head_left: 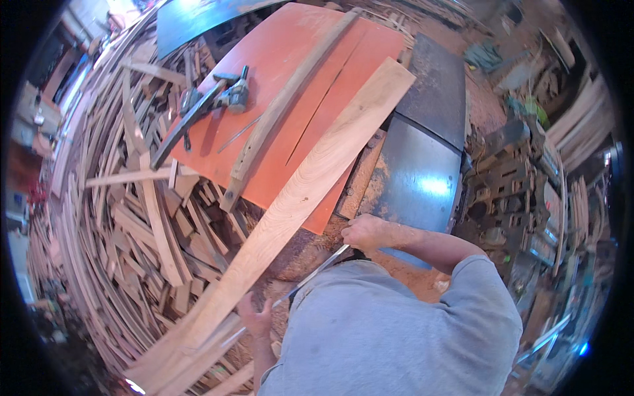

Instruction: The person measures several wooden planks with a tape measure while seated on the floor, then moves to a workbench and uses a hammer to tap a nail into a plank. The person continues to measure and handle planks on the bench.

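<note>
My right hand (365, 232) is closed on the upper end of a thin, pale strip (321, 266) that looks like a tape measure blade. This strip slants across the front of my body down to my left hand (256, 318). My left hand has its thumb and forefinger apart and lies against the strip. Past that hand the strip shows again, but their exact contact is hidden. A long, light wooden board (297, 195) runs diagonally beside both hands. Its upper part rests over an orange tabletop (277, 72), and its lower end reaches the lower left.
A power tool (236, 98) and a dark bar (191, 122) lie on the orange top with a curved wooden strip (284, 99). Right of it stands a dark metal machine table (419, 178) dusted with sawdust. Heaped offcuts (158, 224) fill the left; heavy machine parts (502, 191) stand right.
</note>
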A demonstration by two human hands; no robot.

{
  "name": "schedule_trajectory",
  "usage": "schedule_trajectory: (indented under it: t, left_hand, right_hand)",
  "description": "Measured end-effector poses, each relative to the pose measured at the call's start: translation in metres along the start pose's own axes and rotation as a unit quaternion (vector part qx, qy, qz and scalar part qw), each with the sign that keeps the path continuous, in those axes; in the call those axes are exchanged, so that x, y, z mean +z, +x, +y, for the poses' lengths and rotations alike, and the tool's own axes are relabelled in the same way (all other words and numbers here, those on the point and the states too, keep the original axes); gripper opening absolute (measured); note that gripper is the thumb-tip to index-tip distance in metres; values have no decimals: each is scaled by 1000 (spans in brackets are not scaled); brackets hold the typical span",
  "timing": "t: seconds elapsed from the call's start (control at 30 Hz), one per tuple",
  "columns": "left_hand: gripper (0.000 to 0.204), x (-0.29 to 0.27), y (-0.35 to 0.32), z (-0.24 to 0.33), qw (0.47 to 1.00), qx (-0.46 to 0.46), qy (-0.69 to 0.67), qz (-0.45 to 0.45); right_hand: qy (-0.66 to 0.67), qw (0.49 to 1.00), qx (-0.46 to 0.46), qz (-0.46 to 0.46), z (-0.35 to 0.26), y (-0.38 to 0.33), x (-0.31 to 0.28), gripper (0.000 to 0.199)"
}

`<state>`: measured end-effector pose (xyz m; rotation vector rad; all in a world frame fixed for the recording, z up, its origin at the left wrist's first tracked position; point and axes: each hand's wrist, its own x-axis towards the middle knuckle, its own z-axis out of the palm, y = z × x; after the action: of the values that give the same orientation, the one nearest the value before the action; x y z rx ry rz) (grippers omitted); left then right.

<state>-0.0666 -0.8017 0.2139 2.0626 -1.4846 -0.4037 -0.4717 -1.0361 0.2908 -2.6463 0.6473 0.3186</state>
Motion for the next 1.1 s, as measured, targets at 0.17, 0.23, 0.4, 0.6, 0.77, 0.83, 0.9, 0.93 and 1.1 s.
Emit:
schedule_trajectory:
  t: [0.17, 0.23, 0.4, 0.6, 0.77, 0.83, 0.9, 0.93, 1.1]
  left_hand:
    - [57, 18, 17, 2, 982, 123, -4, -141]
    - [56, 16, 27, 4, 982, 115, -21, -147]
    - [49, 1, 54, 0, 995, 70, -45, -55]
    - [62, -25, 76, -60, 998, -25, -14, -61]
    - [79, -36, 91, -133, 991, -46, -12, -125]
    - [84, -38, 98, -159, 983, -67, 13, -171]
    - [92, -41, 106, -181, 966, -100, 2, -239]
    - [92, -43, 110, -190, 955, -107, 4, -276]
    - [97, -43, 122, -217, 914, -149, 11, -378]
  right_hand:
    - [-10, 999, 37, 5, -3, -6, 30, 9]
    - [-26, 999, 40, 5, -4, -10, 36, 8]
    - [-8, 993, 115, -26, -4, -36, 37, 8]
    - [45, 978, 204, 20, 3, -70, 44, 18]
    - [54, 909, 339, 238, 8, -95, 77, 26]
    - [46, 860, 419, 288, 3, -103, 90, 31]
    - [42, 863, 426, 266, -6, -113, 102, 33]
    - [30, 863, 446, 236, -12, -118, 107, 34]
    - [-100, 755, 599, 248, -25, -119, 114, 38]
